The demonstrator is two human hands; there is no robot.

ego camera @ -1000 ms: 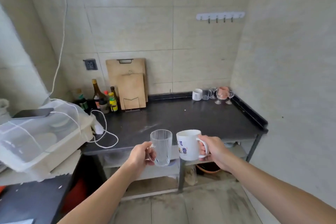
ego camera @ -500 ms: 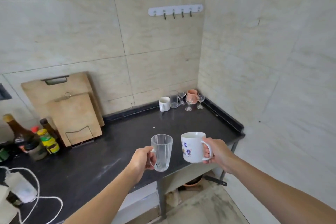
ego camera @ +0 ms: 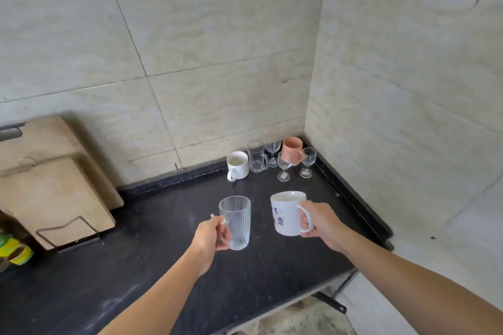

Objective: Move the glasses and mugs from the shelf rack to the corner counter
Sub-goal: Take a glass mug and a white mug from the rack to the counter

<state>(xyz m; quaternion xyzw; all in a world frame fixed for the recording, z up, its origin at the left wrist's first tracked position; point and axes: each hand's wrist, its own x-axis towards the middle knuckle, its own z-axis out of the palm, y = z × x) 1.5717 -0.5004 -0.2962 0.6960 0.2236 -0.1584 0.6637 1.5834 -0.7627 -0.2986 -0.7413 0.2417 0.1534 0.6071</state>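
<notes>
Head view | held: 1 ribbed glass mug, 1 printed white mug | corner: 3 mugs, 3 wine glasses

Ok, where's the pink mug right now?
In the head view, the pink mug stands far back in the counter's right corner, behind two stemmed glasses.

Home kitchen: tiled walls, black counter, chopping boards.

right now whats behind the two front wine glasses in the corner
Behind the two front wine glasses stands a pink mug, against the corner walls, with a third wine glass to its left. The pink mug's lower part is partly covered by the glasses.
</notes>
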